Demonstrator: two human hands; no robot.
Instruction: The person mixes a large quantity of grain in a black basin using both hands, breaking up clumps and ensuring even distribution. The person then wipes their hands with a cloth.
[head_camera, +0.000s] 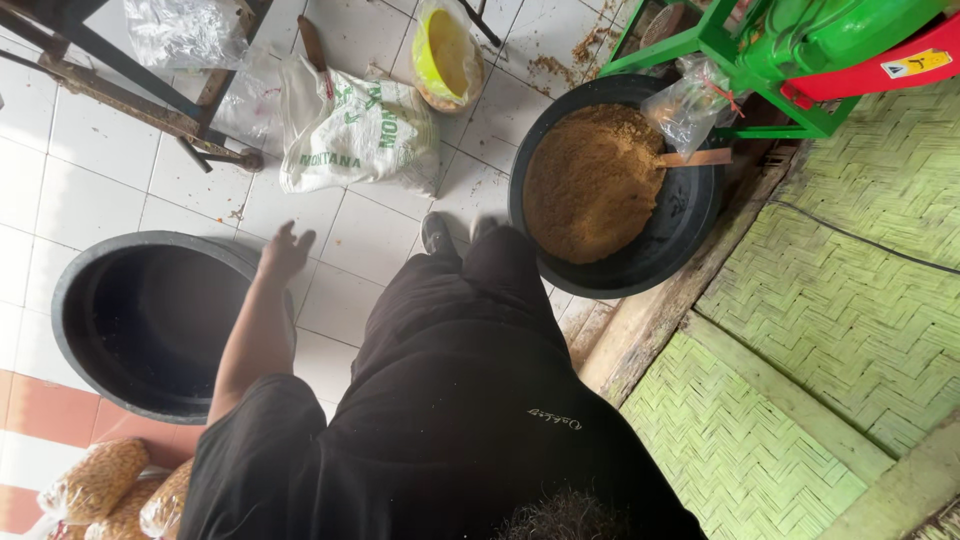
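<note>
Fingers spread and loose, my left hand (285, 252) is hovering over the far rim of the dark empty tub (150, 325) at the left of the frame, gripping nothing. My right hand isn't showing, so I can't tell its state. I'm thinking the risk is catching that rim with my wrist and tipping or sliding the tub on the smooth white tiles (90, 190). It is looking round, deep, black inside and bare. At upper right, a second black basin (615, 185) is holding brown meal, with a white sack (355, 135) lying between them.
</note>
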